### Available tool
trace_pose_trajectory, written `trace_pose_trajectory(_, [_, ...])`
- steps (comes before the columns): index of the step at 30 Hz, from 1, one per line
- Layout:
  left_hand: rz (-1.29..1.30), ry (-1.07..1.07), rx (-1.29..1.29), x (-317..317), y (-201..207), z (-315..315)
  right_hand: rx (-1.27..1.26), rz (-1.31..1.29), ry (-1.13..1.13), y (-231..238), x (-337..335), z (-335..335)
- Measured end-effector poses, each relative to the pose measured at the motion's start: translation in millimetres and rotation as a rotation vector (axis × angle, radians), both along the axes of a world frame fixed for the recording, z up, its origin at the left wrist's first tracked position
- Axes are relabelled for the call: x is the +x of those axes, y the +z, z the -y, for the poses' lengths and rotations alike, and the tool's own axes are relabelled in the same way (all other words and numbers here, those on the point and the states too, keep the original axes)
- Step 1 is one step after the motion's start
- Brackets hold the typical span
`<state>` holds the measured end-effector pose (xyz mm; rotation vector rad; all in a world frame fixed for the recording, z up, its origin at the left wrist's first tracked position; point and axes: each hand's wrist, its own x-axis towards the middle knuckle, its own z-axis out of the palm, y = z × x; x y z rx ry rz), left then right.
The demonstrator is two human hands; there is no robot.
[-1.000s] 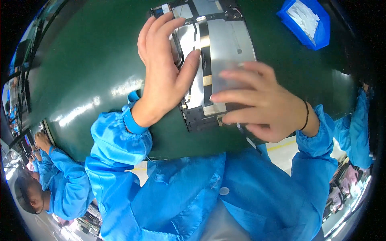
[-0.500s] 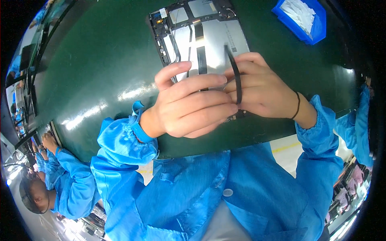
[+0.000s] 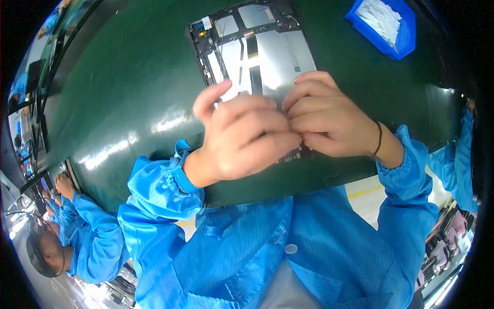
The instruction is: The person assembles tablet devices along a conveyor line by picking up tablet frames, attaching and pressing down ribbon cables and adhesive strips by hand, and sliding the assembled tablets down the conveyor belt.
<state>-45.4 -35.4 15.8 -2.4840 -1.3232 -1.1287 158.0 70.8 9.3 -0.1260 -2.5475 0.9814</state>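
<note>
An opened tablet (image 3: 280, 56) lies on the green table, its silver inner plate and black frame showing. Dark ribbon strips run down its middle. Over its near left part is my left hand (image 3: 247, 134), slightly smeared, with one finger raised and the others curled toward the near edge. My right hand (image 3: 329, 121) is at the near right corner, fingers bent and pressed together. The fingertips of both hands meet there. Whatever they pinch is hidden behind the fingers. Small board parts (image 3: 291, 156) peek out just below them.
A blue bin (image 3: 406, 41) holding white slips (image 3: 381, 20) stands at the far right of the green table (image 3: 118, 98). Another person in a blue sleeve (image 3: 98, 226) sits at the left, hands on the table's edge.
The black strip that stood up beside my right fingers is out of sight. My left hand has shifted slightly left, its fingers more curled. The tablet sits slightly further left.
</note>
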Motion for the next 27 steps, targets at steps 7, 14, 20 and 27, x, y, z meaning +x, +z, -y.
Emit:
trace_pose_trajectory(7, [-0.332, 0.072, 0.301, -9.2, 5.0, 6.4, -0.266, 0.112, 0.06, 5.2, 1.3, -6.0])
trace_pose_trajectory(14, [-0.244, 0.032, 0.299, -8.4, -0.9, 5.3, -0.123, 0.023, -0.012, -0.4, -5.2, -1.0])
trace_pose_trajectory(20, [-0.225, 0.056, 0.358, -8.5, -3.0, 5.2, -0.147, 0.039, -0.024, 0.1, -7.3, -0.3])
trace_pose_trajectory(27, [-0.227, 0.048, 0.352, -5.6, -2.6, 4.9, -0.105, 0.024, -0.067, 0.9, -3.9, 1.2])
